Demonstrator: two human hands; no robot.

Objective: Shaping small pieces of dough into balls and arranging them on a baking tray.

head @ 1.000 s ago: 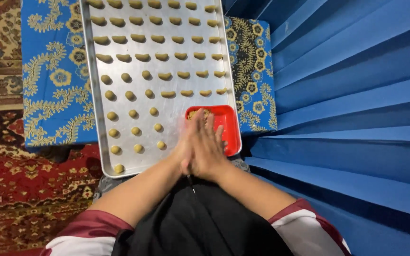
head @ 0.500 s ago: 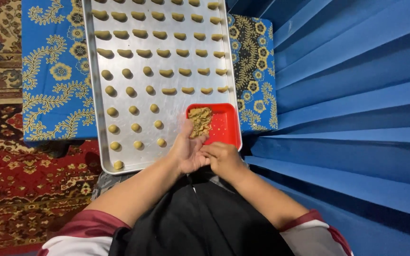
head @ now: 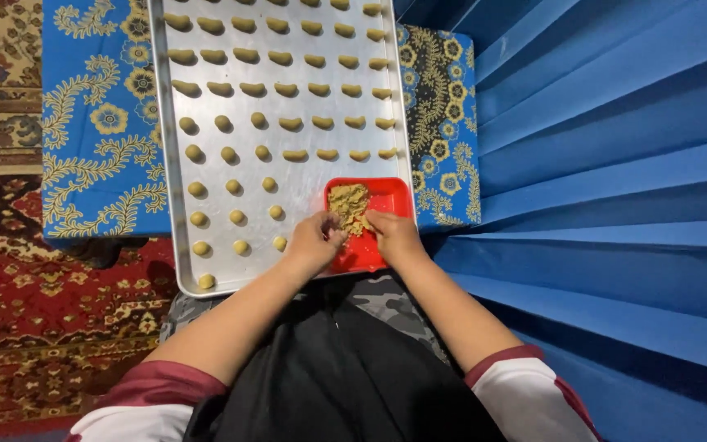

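Note:
A red square dish sits on the near right corner of a metal baking tray and holds a lump of tan dough. My left hand and my right hand both reach into the dish, fingertips at the near edge of the dough. Whether either hand has pinched off a piece I cannot tell. The tray carries rows of shaped dough: small balls nearer me on the left, curved crescents farther away and to the right.
The tray rests on a low surface covered by a blue cloth with yellow floral pattern. A red patterned carpet lies to the left. Blue pleated fabric rises on the right. My lap in dark clothing is below.
My hands were pressed together over the dish, palms touching. They have parted and dropped to the dough in the red dish, uncovering it.

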